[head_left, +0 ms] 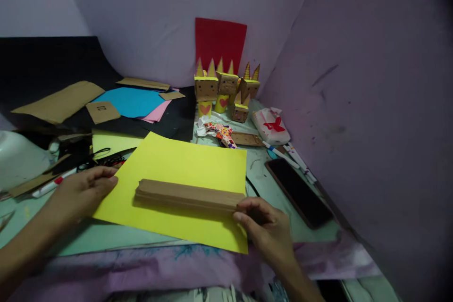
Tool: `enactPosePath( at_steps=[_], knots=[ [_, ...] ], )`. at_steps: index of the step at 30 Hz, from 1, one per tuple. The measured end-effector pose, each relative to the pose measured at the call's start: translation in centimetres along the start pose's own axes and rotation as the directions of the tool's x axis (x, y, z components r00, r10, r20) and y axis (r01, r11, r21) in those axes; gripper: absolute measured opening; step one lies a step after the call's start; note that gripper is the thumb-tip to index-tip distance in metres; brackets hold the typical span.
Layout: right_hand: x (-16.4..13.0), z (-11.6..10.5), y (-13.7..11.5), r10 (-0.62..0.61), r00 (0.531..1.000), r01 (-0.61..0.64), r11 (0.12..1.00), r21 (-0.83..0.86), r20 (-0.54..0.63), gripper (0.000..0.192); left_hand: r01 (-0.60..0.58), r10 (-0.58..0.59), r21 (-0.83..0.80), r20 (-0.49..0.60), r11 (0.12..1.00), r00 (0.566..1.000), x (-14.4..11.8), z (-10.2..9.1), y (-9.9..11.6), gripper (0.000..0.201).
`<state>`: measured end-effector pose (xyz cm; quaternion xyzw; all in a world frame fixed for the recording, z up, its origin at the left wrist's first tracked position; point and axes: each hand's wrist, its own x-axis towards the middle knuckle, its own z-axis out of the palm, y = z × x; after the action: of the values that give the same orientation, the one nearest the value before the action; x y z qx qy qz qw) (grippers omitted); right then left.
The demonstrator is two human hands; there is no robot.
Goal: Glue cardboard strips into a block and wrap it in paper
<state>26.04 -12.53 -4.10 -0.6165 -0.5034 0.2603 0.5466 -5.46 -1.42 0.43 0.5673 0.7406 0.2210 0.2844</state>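
Cardboard stack on yellow sheet, R hand pinching end.

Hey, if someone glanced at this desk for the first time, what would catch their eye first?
The bright yellow paper sheet at the centre, with a stack of brown cardboard strips lying on it. The right hand grips the stack's right end, while the left hand rests at the sheet's left edge. Behind, a group of small cardboard figures with pointed ears stands before a red sheet against the wall.

Left hand lies flat, palm down; right hand pinches with curled fingers.
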Motion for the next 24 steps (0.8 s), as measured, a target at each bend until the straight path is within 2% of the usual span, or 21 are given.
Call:
enactPosePath(
  at_steps=[1, 2, 3, 4, 5, 6, 7, 8, 9, 11, 13, 14, 16, 18, 20, 22, 24],
  knots=[
    [-0.4, -0.2, 0.0, 0.006, 1.000, -0.006, 1.000, -0.013, 0.003, 0.010, -0.032, 0.036, 0.086, -0.035, 0.996, 0.999, -0.3, -0.1, -0.2, 0.040],
    [-0.9, -0.3, 0.1, 0.010, 1.000, -0.010, 1.000, -0.026, 0.006, 0.011, -0.121, 0.138, 0.175, -0.087, 0.977, 0.987, -0.6, -0.1, -0.3, 0.039],
    [-1.4, -0.5, 0.1, 0.010, 1.000, -0.009, 0.999, -0.038, 0.010, 0.011, -0.269, 0.310, 0.258, -0.135, 0.928, 0.941, -1.0, 0.1, -0.4, 0.038],
    [-1.7, -0.6, 0.2, 0.005, 1.000, -0.004, 0.999, -0.049, 0.018, 0.011, -0.459, 0.524, 0.327, -0.145, 0.826, 0.839, -1.5, 0.4, -0.4, 0.037],
    [-2.1, -0.7, 0.3, -0.003, 0.999, 0.005, 0.998, -0.059, 0.032, 0.011, -0.648, 0.721, 0.364, -0.109, 0.670, 0.685, -2.0, 0.8, -0.4, 0.035],
    [-2.3, -0.7, 0.3, -0.012, 0.999, 0.015, 0.998, -0.066, 0.048, 0.010, -0.794, 0.857, 0.354, -0.042, 0.494, 0.514, -2.6, 1.2, -0.2, 0.035],
    [-2.4, -0.8, 0.4, -0.020, 0.998, 0.024, 0.997, -0.071, 0.066, 0.010, -0.884, 0.925, 0.312, 0.035, 0.349, 0.378, -3.2, 1.7, 0.1, 0.037],
    [-2.4, -0.8, 0.5, -0.027, 0.996, 0.033, 0.997, -0.074, 0.083, 0.009, -0.926, 0.947, 0.274, 0.119, 0.258, 0.299, -3.6, 2.1, 0.3, 0.040],
    [-2.4, -0.9, 0.5, -0.034, 0.994, 0.042, 0.996, -0.077, 0.102, 0.009, -0.944, 0.947, 0.257, 0.193, 0.205, 0.258, -4.0, 2.5, 0.5, 0.043],
    [-2.4, -1.3, 0.6, -0.047, 0.989, 0.059, 0.995, -0.079, 0.140, 0.009, -0.955, 0.925, 0.259, 0.304, 0.148, 0.226, -4.3, 2.9, 0.6, 0.054],
    [-2.6, -1.8, 0.7, -0.071, 0.981, 0.085, 0.994, -0.073, 0.182, 0.009, -0.958, 0.904, 0.252, 0.364, 0.134, 0.222, -4.2, 3.0, 0.3, 0.065],
    [-2.8, -2.1, 0.8, -0.092, 0.973, 0.110, 0.991, -0.071, 0.213, 0.012, -0.960, 0.899, 0.241, 0.374, 0.144, 0.229, -4.0, 3.0, 0.0, 0.067],
    [-3.2, -2.7, 1.1, -0.144, 0.946, 0.174, 0.981, -0.081, 0.290, 0.033, -0.959, 0.894, 0.231, 0.375, 0.165, 0.244, -3.7, 3.2, -0.6, 0.067],
    [-3.7, -3.0, 1.4, -0.190, 0.912, 0.243, 0.964, -0.105, 0.363, 0.049, -0.958, 0.896, 0.248, 0.379, 0.144, 0.232, -3.6, 3.3, -1.0, 0.067],
    [-4.1, -3.1, 1.8, -0.215, 0.898, 0.285, 0.949, -0.135, 0.384, 0.052, -0.957, 0.894, 0.268, 0.395, 0.108, 0.212, -3.7, 3.5, -1.2, 0.067],
    [-4.4, -2.9, 2.0, -0.225, 0.906, 0.297, 0.941, -0.159, 0.360, 0.050, -0.958, 0.892, 0.266, 0.402, 0.104, 0.208, -3.8, 3.4, -1.3, 0.067],
    [-4.5, -2.8, 2.3, -0.221, 0.916, 0.292, 0.940, -0.177, 0.334, 0.049, -0.962, 0.889, 0.222, 0.391, 0.158, 0.236, -3.6, 3.0, -1.4, 0.064]
  ],
)
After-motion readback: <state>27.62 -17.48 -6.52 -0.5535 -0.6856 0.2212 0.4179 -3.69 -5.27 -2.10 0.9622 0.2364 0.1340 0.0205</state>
